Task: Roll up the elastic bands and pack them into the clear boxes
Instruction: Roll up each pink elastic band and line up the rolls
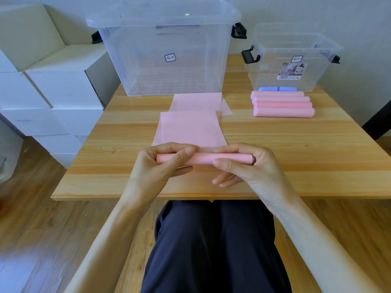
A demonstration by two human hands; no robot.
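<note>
A pink elastic band lies flat [191,127] down the middle of the wooden table [296,144], its near end wound into a roll [203,159]. My left hand [160,166] grips the roll's left end, thumb over the top. My right hand [243,166] grips the right end, fingers curled round it. Several finished pink rolls [282,106] lie side by side at the right, with a blue roll [277,89] behind them. A large clear box [169,60] with its lid on stands at the back centre. A small clear box [294,60] stands open at the back right.
White cardboard boxes [53,81] are stacked left of the table. The table's near edge [148,196] runs just above my lap. A dark object [378,121] leans at the far right edge. Wood floor lies on both sides.
</note>
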